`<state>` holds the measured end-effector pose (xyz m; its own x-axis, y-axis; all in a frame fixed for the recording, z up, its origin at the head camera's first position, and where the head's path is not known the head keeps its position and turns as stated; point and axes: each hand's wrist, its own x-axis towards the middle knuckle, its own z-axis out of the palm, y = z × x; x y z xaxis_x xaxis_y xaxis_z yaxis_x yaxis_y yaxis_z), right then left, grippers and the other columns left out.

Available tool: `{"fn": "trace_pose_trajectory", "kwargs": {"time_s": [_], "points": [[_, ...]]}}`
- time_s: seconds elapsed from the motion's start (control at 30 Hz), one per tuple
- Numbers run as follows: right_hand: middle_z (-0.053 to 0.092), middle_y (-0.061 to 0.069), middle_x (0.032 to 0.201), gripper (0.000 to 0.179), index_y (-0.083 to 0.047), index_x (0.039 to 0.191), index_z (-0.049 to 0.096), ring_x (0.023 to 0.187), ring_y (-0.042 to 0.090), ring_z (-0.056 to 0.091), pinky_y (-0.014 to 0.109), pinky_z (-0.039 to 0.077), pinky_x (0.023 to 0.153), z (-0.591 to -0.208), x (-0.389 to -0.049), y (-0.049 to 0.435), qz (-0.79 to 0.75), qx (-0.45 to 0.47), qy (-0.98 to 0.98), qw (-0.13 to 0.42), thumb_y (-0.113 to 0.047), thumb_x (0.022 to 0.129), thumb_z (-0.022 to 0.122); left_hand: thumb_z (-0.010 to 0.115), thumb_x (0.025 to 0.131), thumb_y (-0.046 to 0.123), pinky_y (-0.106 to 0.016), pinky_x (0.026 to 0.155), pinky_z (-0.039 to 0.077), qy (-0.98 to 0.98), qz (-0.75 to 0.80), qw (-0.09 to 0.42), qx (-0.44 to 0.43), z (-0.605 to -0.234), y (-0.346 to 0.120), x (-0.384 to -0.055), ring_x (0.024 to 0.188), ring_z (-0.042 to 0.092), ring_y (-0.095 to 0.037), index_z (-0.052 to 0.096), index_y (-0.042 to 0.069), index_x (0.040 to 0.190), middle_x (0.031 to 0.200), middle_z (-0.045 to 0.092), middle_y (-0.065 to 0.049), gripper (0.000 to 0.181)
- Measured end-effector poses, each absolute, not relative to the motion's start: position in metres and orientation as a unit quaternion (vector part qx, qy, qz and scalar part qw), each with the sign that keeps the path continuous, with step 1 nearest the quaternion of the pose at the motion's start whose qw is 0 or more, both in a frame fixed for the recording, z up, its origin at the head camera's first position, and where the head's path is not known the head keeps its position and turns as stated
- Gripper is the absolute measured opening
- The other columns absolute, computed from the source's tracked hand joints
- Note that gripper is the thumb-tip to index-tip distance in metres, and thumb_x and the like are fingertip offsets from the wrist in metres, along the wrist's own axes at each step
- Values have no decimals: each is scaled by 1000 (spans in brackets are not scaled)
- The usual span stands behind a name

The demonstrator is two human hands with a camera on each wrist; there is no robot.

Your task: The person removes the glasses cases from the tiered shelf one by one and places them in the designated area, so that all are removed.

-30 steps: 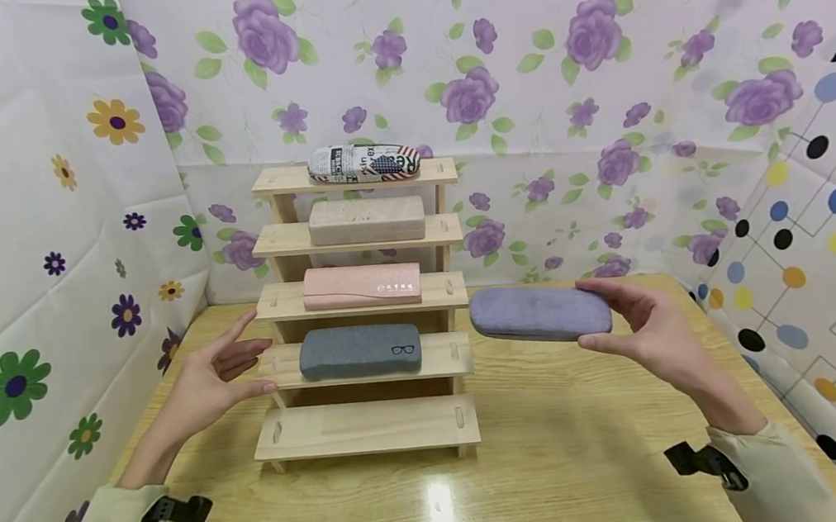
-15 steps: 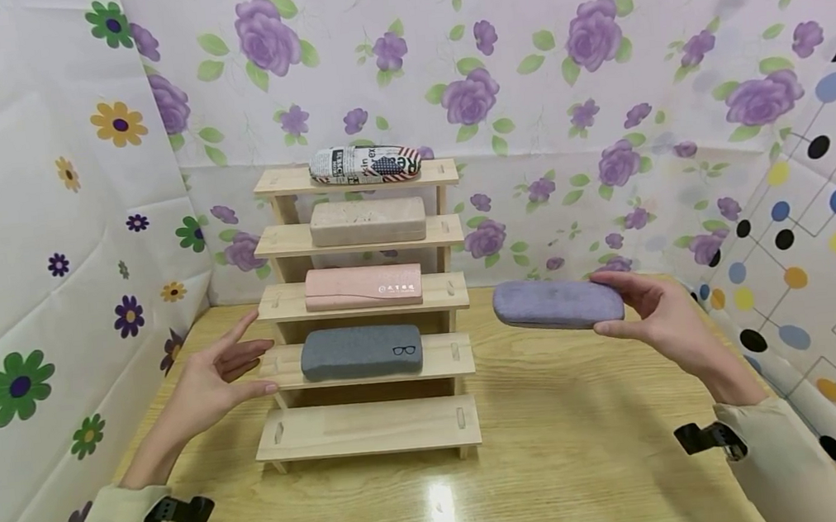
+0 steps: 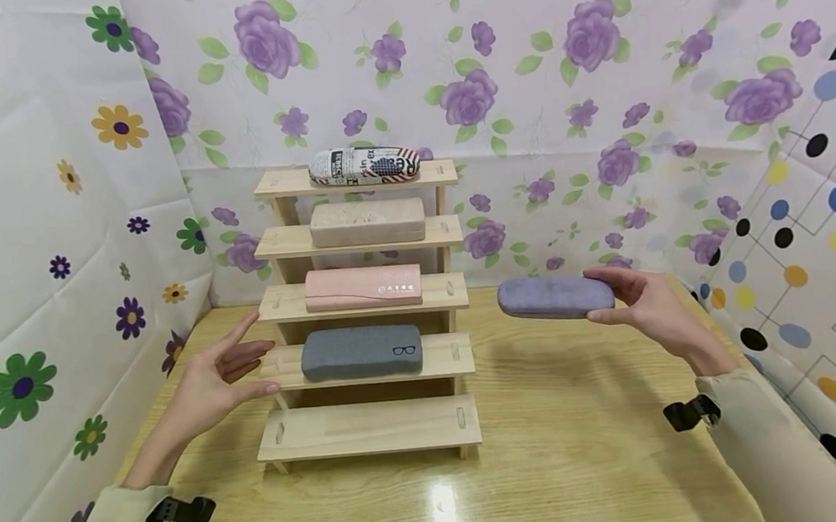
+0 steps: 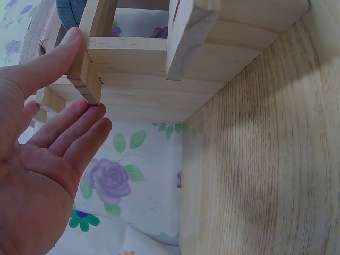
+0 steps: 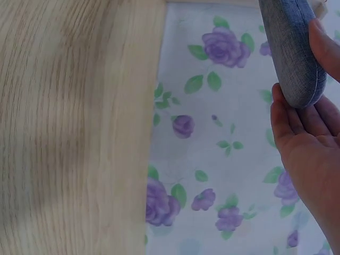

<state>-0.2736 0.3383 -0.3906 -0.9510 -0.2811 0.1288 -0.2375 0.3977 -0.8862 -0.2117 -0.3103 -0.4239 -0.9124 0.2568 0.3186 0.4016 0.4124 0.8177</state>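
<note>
In the head view my right hand [image 3: 642, 308] pinches one end of a purple glasses case [image 3: 555, 296] and holds it in the air to the right of the wooden shelf rack [image 3: 373, 428]. The case looks bluish in the right wrist view, its rounded end between thumb and fingers. My left hand [image 3: 208, 383] is at the rack's left side. Its thumb and fingers lie on either side of a shelf's end [image 4: 85, 69] in the left wrist view. A grey-blue glasses case [image 3: 360, 351] with a spectacles mark lies on that shelf.
Higher shelves carry a pink case [image 3: 363, 287], a beige case [image 3: 367, 222] and a newspaper-print case [image 3: 365, 166]. The bottom shelf is bare wood. Beneath the rack is a wooden table [image 3: 555, 464]; patterned cloth walls [image 3: 547, 117] stand behind and at both sides.
My right hand has carried the purple glasses case away from the rack, to the right and slightly farther back. The left hand keeps its place at the rack.
</note>
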Motion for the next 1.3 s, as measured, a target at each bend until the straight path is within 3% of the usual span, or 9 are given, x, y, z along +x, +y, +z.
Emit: {"fn": "trace_pose_trajectory", "kwargs": {"time_s": [0.9,1.3], "points": [[43,17,162,77,-6,158,49,147,35,42,11,51,96,-454,-349,346,-529,-104,839,68,-23,92,86,89,83,0,-27,101,55,-832,-511,76,-201,-426,-313,-214,125,66,-23,34,23,167,137,66,-24,103],[47,22,157,80,-1,158,46,132,35,52,15,55,89,-463,-363,342,-527,-92,840,90,-13,90,86,89,84,1,-26,101,55,-834,-508,74,-202,-425,-313,-214,127,64,-33,33,24,168,138,64,-26,104]]}}
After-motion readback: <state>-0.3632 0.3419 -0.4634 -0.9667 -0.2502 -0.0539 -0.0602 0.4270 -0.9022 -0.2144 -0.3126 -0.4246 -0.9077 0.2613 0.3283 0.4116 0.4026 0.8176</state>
